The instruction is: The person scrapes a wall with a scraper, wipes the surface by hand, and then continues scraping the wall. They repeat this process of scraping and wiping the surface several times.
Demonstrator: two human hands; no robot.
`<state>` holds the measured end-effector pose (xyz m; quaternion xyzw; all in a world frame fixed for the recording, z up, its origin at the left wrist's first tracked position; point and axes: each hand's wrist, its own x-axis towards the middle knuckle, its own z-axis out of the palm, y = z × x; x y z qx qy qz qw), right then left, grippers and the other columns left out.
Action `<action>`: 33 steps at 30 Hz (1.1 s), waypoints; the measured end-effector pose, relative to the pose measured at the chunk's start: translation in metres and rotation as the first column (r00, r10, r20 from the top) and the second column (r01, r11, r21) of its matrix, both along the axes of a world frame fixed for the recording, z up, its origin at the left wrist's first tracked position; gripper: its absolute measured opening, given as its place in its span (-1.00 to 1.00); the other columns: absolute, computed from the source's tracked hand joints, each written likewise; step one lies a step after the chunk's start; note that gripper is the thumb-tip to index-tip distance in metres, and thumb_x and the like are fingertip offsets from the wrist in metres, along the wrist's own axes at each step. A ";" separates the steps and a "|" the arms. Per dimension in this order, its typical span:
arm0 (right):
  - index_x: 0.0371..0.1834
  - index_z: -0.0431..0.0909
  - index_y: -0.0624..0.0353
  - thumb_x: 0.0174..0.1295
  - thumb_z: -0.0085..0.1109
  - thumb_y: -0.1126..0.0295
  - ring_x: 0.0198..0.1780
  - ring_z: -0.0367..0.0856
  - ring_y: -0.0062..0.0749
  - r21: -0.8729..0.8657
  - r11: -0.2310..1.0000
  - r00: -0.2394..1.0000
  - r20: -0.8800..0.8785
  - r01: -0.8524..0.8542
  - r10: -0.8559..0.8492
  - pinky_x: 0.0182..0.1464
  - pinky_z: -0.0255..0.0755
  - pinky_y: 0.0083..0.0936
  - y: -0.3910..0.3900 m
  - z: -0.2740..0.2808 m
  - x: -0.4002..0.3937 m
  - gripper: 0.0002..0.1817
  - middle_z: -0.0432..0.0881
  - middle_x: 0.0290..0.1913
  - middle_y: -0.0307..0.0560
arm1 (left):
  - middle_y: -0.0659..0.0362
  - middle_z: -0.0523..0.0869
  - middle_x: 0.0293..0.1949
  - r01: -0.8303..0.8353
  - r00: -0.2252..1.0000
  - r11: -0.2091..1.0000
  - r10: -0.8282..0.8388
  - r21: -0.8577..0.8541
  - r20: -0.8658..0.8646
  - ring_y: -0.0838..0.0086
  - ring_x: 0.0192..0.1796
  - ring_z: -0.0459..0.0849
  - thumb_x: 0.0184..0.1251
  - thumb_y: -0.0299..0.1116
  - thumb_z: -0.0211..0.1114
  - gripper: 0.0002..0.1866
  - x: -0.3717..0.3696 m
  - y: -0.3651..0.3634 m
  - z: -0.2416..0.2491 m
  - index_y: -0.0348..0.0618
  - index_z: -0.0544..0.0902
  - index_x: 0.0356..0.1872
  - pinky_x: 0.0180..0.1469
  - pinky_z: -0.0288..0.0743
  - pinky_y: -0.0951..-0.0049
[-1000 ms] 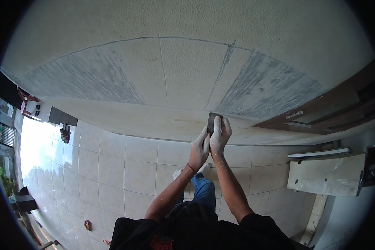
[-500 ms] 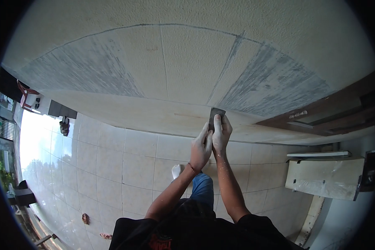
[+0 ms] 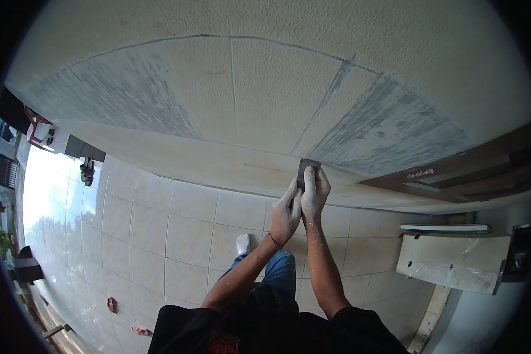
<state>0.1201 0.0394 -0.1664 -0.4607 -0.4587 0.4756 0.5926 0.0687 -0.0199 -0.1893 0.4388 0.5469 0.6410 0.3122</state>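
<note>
A small dark grey rectangle that looks like folded sandpaper (image 3: 305, 167) is held up near the pale wall (image 3: 265, 100), just below the pointed end of a grey scratched patch (image 3: 389, 124). My right hand (image 3: 314, 194), white with dust, grips it, thumb flat on the near face and fingers behind. Close against that hand, my left hand (image 3: 286, 215) has its fingers drawn together at the piece's lower end; its exact hold is partly hidden. White specks dot my right forearm.
Another grey scratched patch (image 3: 118, 94) covers the wall's left side, below a dark curved line. A brown wooden door (image 3: 454, 168) is at right, near a plastic-wrapped cream panel (image 3: 454, 259). Sandals (image 3: 111, 304) and dark shoes (image 3: 87, 171) lie on the tiled floor (image 3: 189, 236).
The view has shifted slightly, and a bent leg in jeans shows more at the left. Both hands keep their hold on the sandpaper, close to the same spot.
</note>
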 end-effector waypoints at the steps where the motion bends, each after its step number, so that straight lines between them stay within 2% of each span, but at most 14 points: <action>1: -0.41 0.49 0.18 0.45 0.08 0.31 -0.45 0.30 -0.79 0.015 1.000 1.000 -0.005 0.020 -0.020 -0.42 0.18 -0.72 0.000 0.005 -0.004 -0.74 0.43 -0.48 -0.44 | -0.32 0.62 -0.35 -0.014 1.000 0.999 0.015 0.049 -0.022 0.35 -0.37 0.72 0.44 -0.48 0.13 -0.61 -0.002 0.002 0.000 -0.43 0.47 0.23 -0.29 0.50 0.46; 5: -0.40 0.50 0.17 0.45 0.08 0.30 -0.45 0.27 -0.80 0.024 1.000 0.999 0.041 0.007 -0.008 -0.44 0.14 -0.72 0.001 0.026 -0.006 -0.75 0.41 -0.48 -0.45 | -0.32 0.66 -0.27 0.044 0.995 0.996 -0.036 -0.080 0.095 0.44 -0.25 0.74 0.45 -0.46 0.14 -0.61 -0.006 0.000 0.021 -0.45 0.48 0.22 -0.20 0.53 0.49; 7: -0.41 0.50 0.17 0.45 0.08 0.31 -0.45 0.27 -0.80 0.018 1.000 0.999 0.039 0.022 -0.023 -0.44 0.14 -0.72 0.000 0.003 -0.002 -0.75 0.41 -0.48 -0.45 | -0.33 0.68 -0.21 0.084 0.989 0.989 -0.067 -0.125 0.130 0.48 -0.17 0.73 0.45 -0.46 0.14 -0.61 -0.006 -0.003 0.013 -0.46 0.48 0.21 -0.14 0.54 0.49; 10: -0.46 0.44 0.19 0.43 0.09 0.34 -0.40 0.30 -0.75 -0.015 1.000 0.999 0.026 0.027 -0.027 -0.37 0.22 -0.68 0.001 -0.001 0.000 -0.73 0.41 -0.47 -0.40 | -0.34 0.67 -0.13 0.077 0.993 0.992 -0.068 -0.095 0.096 0.46 -0.06 0.73 0.45 -0.45 0.14 -0.61 -0.010 -0.006 0.020 -0.46 0.48 0.21 -0.08 0.56 0.46; 11: -0.47 0.43 0.19 0.43 0.09 0.34 -0.41 0.30 -0.75 -0.038 0.999 0.999 0.028 0.025 -0.024 -0.38 0.21 -0.68 -0.002 0.006 0.000 -0.72 0.41 -0.47 -0.40 | -0.35 0.66 -0.08 0.131 0.982 0.975 -0.103 -0.179 0.155 0.28 -0.02 0.76 0.44 -0.45 0.14 -0.61 -0.011 -0.010 0.028 -0.46 0.48 0.20 -0.06 0.56 0.43; 15: -0.47 0.44 0.19 0.43 0.09 0.33 -0.42 0.29 -0.76 -0.008 1.000 0.999 0.049 0.012 -0.011 -0.41 0.19 -0.69 -0.003 -0.003 0.005 -0.72 0.40 -0.49 -0.42 | -0.33 0.65 -0.09 0.073 0.992 0.992 -0.061 -0.103 0.112 0.11 -0.03 0.76 0.41 -0.46 0.16 -0.61 -0.006 -0.003 0.010 -0.46 0.49 0.19 -0.08 0.56 0.44; 18: -0.44 0.47 0.22 0.43 0.10 0.31 -0.42 0.33 -0.74 0.030 0.999 0.999 0.031 0.011 -0.012 -0.40 0.24 -0.69 0.002 -0.004 0.002 -0.72 0.45 -0.46 -0.39 | -0.33 0.66 -0.14 0.101 0.989 0.986 -0.086 -0.130 0.121 0.11 -0.06 0.76 0.41 -0.46 0.16 -0.61 -0.008 -0.004 0.007 -0.45 0.49 0.19 -0.10 0.57 0.43; 21: -0.39 0.49 0.24 0.44 0.09 0.30 -0.41 0.38 -0.71 0.020 1.000 0.999 0.030 0.021 -0.022 -0.40 0.27 -0.67 -0.002 0.001 0.000 -0.73 0.50 -0.42 -0.34 | -0.22 0.72 -0.15 0.117 0.984 0.989 -0.102 -0.094 0.146 0.45 -0.03 0.70 0.46 -0.47 0.12 -0.61 -0.007 -0.005 0.004 -0.52 0.45 0.22 -0.01 0.53 0.50; 23: -0.41 0.46 0.21 0.43 0.10 0.31 -0.44 0.37 -0.70 0.026 0.999 0.998 0.047 0.046 -0.047 -0.42 0.26 -0.66 -0.005 -0.009 0.001 -0.74 0.46 -0.45 -0.36 | -0.22 0.72 -0.12 0.116 0.983 0.990 -0.103 -0.081 0.150 0.43 -0.01 0.70 0.46 -0.47 0.12 -0.61 -0.003 -0.005 -0.012 -0.52 0.46 0.21 0.02 0.53 0.48; 25: -0.43 0.45 0.19 0.43 0.11 0.30 -0.45 0.36 -0.69 0.040 0.997 0.997 0.035 0.063 -0.065 -0.43 0.26 -0.64 -0.002 -0.004 -0.004 -0.73 0.43 -0.46 -0.36 | -0.23 0.72 -0.12 0.134 0.986 0.987 -0.123 -0.087 0.115 0.36 -0.02 0.73 0.45 -0.46 0.13 -0.61 -0.011 -0.002 -0.007 -0.51 0.46 0.20 0.02 0.53 0.45; 28: -0.43 0.43 0.20 0.42 0.11 0.26 -0.45 0.36 -0.67 0.034 0.997 0.997 0.010 0.070 -0.071 -0.43 0.26 -0.63 -0.002 0.019 -0.010 -0.70 0.43 -0.47 -0.35 | -0.24 0.71 -0.14 0.163 0.984 0.984 -0.157 -0.072 0.080 0.30 -0.04 0.75 0.43 -0.44 0.15 -0.59 -0.022 0.000 0.020 -0.48 0.46 0.21 -0.01 0.54 0.44; 29: -0.43 0.43 0.22 0.42 0.11 0.24 -0.45 0.36 -0.66 0.071 0.993 0.995 0.021 0.093 -0.095 -0.43 0.25 -0.62 -0.003 0.032 -0.015 -0.69 0.43 -0.46 -0.33 | -0.26 0.69 -0.15 0.169 0.980 0.985 -0.162 -0.046 0.118 0.26 -0.05 0.77 0.42 -0.42 0.16 -0.59 -0.023 0.002 0.025 -0.43 0.48 0.21 -0.04 0.55 0.43; 32: -0.42 0.44 0.23 0.42 0.10 0.23 -0.44 0.36 -0.65 0.093 0.990 0.991 0.076 0.104 -0.111 -0.44 0.24 -0.61 0.001 -0.005 -0.006 -0.69 0.42 -0.45 -0.32 | -0.28 0.68 -0.14 0.186 0.979 0.974 -0.173 -0.129 0.108 0.22 -0.06 0.77 0.41 -0.42 0.17 -0.60 -0.022 0.002 0.004 -0.41 0.51 0.19 -0.06 0.56 0.43; 33: -0.41 0.45 0.23 0.42 0.10 0.23 -0.43 0.36 -0.65 0.083 0.993 0.995 0.061 0.079 -0.084 -0.43 0.24 -0.61 -0.004 0.000 -0.011 -0.68 0.42 -0.45 -0.31 | -0.27 0.68 -0.17 0.158 0.986 0.982 -0.151 -0.103 0.073 0.21 -0.12 0.78 0.41 -0.42 0.17 -0.60 -0.025 0.000 0.009 -0.40 0.50 0.20 -0.10 0.56 0.42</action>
